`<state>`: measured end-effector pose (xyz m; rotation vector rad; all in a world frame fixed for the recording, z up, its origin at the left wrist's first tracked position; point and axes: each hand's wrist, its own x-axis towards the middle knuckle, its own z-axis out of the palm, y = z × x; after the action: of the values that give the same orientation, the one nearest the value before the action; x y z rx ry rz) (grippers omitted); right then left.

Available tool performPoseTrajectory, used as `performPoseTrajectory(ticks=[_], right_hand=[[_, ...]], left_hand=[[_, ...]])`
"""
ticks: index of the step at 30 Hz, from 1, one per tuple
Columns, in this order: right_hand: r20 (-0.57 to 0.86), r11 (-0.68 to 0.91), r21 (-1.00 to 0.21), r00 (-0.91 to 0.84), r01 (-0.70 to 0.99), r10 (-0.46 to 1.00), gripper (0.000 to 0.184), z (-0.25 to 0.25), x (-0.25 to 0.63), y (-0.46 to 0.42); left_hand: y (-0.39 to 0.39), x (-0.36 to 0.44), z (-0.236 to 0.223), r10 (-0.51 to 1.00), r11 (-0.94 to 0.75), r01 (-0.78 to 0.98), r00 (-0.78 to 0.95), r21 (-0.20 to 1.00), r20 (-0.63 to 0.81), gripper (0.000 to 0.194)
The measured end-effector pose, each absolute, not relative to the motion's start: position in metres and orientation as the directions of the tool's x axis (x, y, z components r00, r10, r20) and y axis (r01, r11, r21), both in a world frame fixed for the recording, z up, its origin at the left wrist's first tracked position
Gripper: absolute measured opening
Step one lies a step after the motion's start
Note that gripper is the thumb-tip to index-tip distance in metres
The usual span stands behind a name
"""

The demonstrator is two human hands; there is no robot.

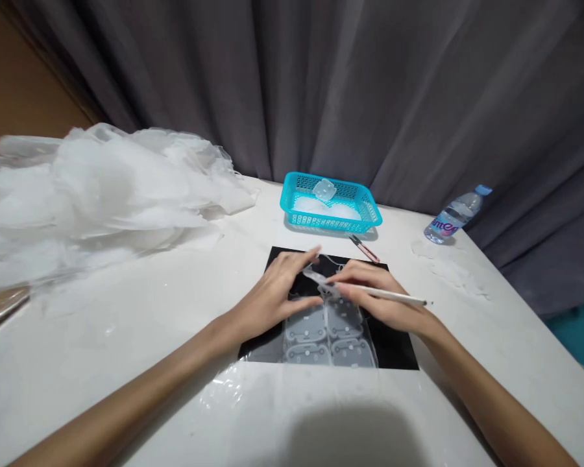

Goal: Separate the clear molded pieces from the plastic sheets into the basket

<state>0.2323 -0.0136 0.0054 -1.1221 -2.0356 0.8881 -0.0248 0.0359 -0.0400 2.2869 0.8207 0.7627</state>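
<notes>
My right hand [374, 292] is closed around a slim white pen-like tool [394, 296], its rear end pointing right. The tool's working tip is hidden by the fingers, so its exact kind does not show. My left hand [282, 285] has thumb and fingers spread apart over a black mat [394, 344]. Between the hands, a translucent strip [315, 277] curls up off the mat, close to the right fingertips. Under both hands lies a clear plastic sheet [306, 324] with several rounded rectangular shapes marked with small holes and lines.
A turquoise basket [331, 226] behind the mat holds translucent pieces [324, 189]. Thread snips [364, 249] lie in front of it. White filmy sheets [107, 188] are heaped at left. A water bottle [455, 217] stands at right near scraps [460, 275], with a grey curtain [321, 84] behind.
</notes>
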Motion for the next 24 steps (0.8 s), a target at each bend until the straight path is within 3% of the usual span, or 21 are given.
performPoseTrajectory(ticks=[2,5,8,12,15,20,24], right_hand=[[0.198,0.374,-0.844,-0.424,0.384,0.884,0.028,0.005,0.22,-0.024],[0.323,0.374,-0.84,-0.193,0.393,0.927,0.028,-0.008,0.214,-0.024],[0.46,0.43,-0.755,-0.067,0.495,0.886,0.028,-0.03,0.214,-0.016],[0.5,0.538,-0.613,-0.244,0.579,0.831,0.02,-0.047,0.21,-0.01],[0.524,0.57,-0.553,-0.278,0.607,0.805,0.014,-0.05,0.205,-0.011],[0.535,0.555,-0.565,-0.241,0.61,0.81,0.011,-0.05,0.202,-0.013],[0.59,0.504,-0.596,-0.085,0.625,0.803,0.012,-0.049,0.197,-0.02]], left_hand=[[0.036,-0.02,-0.037,0.69,-0.607,0.312,0.664,0.731,0.288,0.031],[0.039,-0.017,-0.033,0.763,-0.434,0.256,0.614,0.864,0.201,0.018],[0.043,-0.017,-0.031,0.832,-0.167,0.161,0.552,0.973,0.052,0.023],[0.041,-0.015,-0.026,0.86,0.061,0.08,0.501,0.995,-0.093,0.034],[0.038,-0.014,-0.024,0.873,0.118,0.117,0.46,0.986,-0.159,0.041],[0.039,-0.015,-0.024,0.866,0.115,0.115,0.476,0.987,-0.156,0.041],[0.041,-0.014,-0.025,0.852,0.14,0.035,0.505,0.989,-0.138,0.039]])
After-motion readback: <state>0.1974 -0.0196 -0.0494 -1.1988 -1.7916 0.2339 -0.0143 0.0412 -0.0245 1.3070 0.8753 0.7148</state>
